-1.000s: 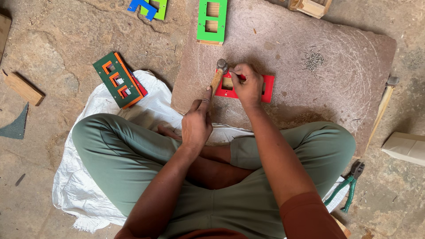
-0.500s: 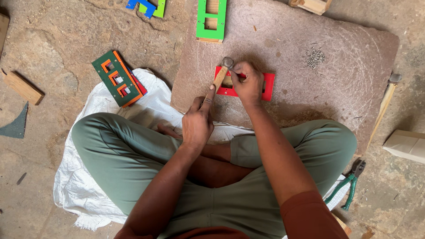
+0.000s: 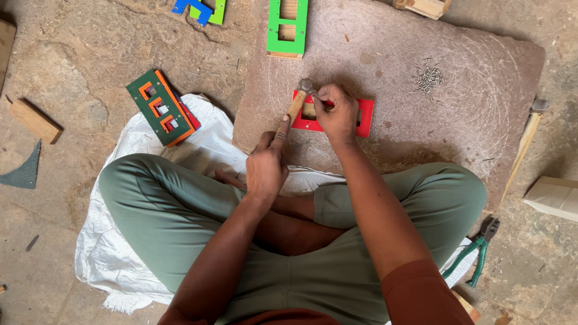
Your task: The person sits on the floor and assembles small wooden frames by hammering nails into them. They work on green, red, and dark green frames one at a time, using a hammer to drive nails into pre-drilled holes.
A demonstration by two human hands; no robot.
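Both of our hands are working at the red frame [image 3: 363, 116], which is lying flat on the stone slab [image 3: 457, 90]. Our left hand [image 3: 266, 164] is gripping a small hammer [image 3: 297, 102], its head just above the frame. Our right hand [image 3: 337, 114] is pressing on the frame, fingers pinched at something too small to tell. Nails [image 3: 428, 77] are lying scattered nearby.

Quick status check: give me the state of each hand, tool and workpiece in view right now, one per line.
left hand: gripping the hammer handle, forefinger along it
hammer: head down at the red frame's edge
right hand: pressed on the red frame, pinching something small
red frame: flat on the stone slab
green frame: flat, untouched
nails: loose heap
pliers: lying unused on the floor
stacked frames: piled, untouched
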